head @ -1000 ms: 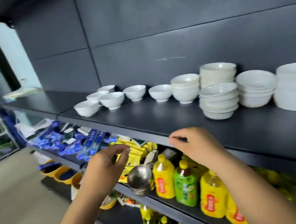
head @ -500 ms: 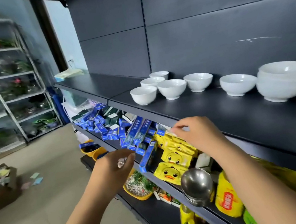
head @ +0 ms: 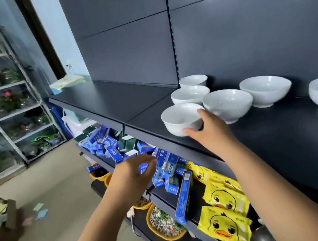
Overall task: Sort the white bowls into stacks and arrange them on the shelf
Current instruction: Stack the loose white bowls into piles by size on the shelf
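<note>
Our right grip (head: 207, 131) wraps the front bowl (head: 180, 119), thumb low, fingers behind. The bowl sits near the front edge of the shelf (head: 282, 142). Our left grip (head: 133, 174) hangs loose, holding nothing. Lifting or letting go, we should go slowly and not bump the next bowl (head: 227, 104) just beside it.

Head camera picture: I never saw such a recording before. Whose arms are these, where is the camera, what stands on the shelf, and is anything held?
There is no machine here. A person wears a camera on the head, so you look forward and down along their own arms. The right hand grips the nearest bowl at its side, with the thumb low and a finger at the rim. The left hand hovers in front of the lower shelf with relaxed fingers and holds nothing. On the dark top shelf five more white bowls stand singly, none stacked. The lower shelf holds blue boxes and yellow duck packets.
</note>
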Tool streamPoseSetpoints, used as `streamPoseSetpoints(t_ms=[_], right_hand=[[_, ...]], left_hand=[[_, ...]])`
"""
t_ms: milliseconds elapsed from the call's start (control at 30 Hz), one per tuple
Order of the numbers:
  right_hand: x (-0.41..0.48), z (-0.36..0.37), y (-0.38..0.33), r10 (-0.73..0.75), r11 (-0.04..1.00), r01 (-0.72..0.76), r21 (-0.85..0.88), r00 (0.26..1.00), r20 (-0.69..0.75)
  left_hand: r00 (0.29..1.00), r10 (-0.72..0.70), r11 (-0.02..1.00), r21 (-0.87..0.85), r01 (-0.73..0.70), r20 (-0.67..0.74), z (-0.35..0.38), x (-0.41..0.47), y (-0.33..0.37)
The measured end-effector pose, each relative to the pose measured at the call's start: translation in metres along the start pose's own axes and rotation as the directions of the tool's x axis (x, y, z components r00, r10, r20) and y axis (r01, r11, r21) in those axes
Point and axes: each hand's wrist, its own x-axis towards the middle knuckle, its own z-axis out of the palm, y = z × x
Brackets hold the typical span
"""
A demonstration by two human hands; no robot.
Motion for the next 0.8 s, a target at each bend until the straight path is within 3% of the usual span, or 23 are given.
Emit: streamPoseSetpoints(t_ms=[133,367,500,667,800], right_hand=[[0.016,0.020,0.010,0.027,1.000,-0.027,0.010,0.998,-0.057],[0.019,0.040,0.009,0.048,0.999,-0.047,0.011,0.966,-0.254],[0.014,0.045,-0.004,0.170,0.985,-0.149,0.093,0.936,-0.307],[0.012,0.056,-0.018,0.293,0.955,-0.284,0.086,0.864,-0.408],[0.012,0.061,-0.024,0.433,0.901,-0.360,0.243,0.781,-0.450]], left_hand=[[0.998,0.047,0.997,-0.056,-0.045,0.035,0.017,0.050,-0.025],[0.951,0.288,0.951,-0.150,-0.270,0.116,0.048,0.139,-0.062],[0.905,0.378,0.921,-0.181,-0.345,0.196,0.062,0.169,-0.078],[0.824,0.548,0.836,-0.132,-0.532,0.148,0.076,0.176,-0.091],[0.782,0.600,0.800,-0.098,-0.592,0.169,0.076,0.174,-0.095]])
